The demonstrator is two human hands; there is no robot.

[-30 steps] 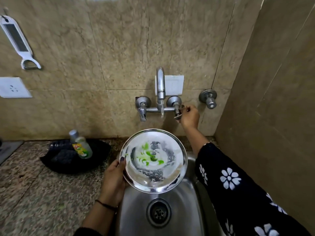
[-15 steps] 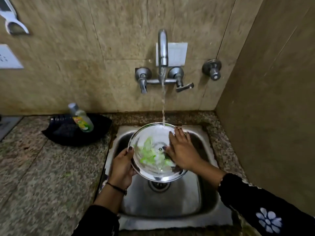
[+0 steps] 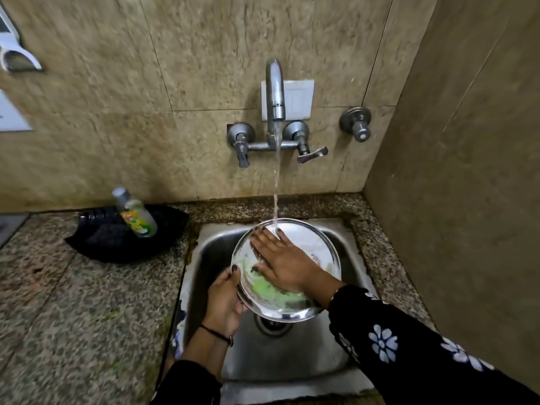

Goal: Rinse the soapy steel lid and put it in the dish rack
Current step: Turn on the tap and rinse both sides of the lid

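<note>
Left hand has a grip on the steel lid at its left rim, thumb over the edge, fingers underneath. Right hand lies flat and spread on the lid's inner face, fingers pointing up-left, holding nothing. Both arms in dark sleeves; right one has white flowers.

Largest to smallest: beige tiled wall fills the back and right. Speckled stone tabletop on the left, w/ a steel sink set in it. The lid is held tilted over the sink, above the drain, green soap smeared on its lower part. Wall tap is running; a thin stream falls onto the lid's top edge, by the right fingertips. Black tray on the tabletop near the wall, w/ a soap bottle leaning in it.
</note>
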